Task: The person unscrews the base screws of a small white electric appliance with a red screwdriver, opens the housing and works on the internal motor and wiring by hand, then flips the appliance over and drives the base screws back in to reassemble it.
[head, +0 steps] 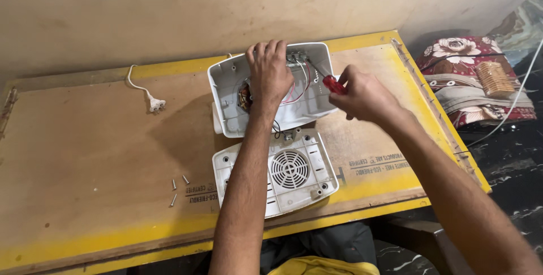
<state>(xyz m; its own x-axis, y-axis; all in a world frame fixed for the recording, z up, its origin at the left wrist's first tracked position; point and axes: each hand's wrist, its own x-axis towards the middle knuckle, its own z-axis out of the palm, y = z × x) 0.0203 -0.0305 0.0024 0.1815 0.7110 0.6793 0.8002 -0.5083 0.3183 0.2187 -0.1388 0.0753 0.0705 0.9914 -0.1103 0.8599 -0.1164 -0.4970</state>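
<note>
An opened white plastic appliance housing (226, 91) lies on the wooden table (90, 156), with red and white wires inside. My left hand (268, 73) rests flat inside the housing, pressing on its inner parts. My right hand (365, 97) grips a red-handled screwdriver (333, 84), its metal shaft angled up-left into the housing's far right corner. The removed white back cover (308, 187) with a round vent grille lies just in front of the housing, under my left forearm.
Three loose screws (178, 187) lie left of the cover. A white power plug (156, 104) and cord lie at the far left. The table has yellow painted edges (362, 40). A floral cushion (452, 54) and folded cloth sit beyond the right edge.
</note>
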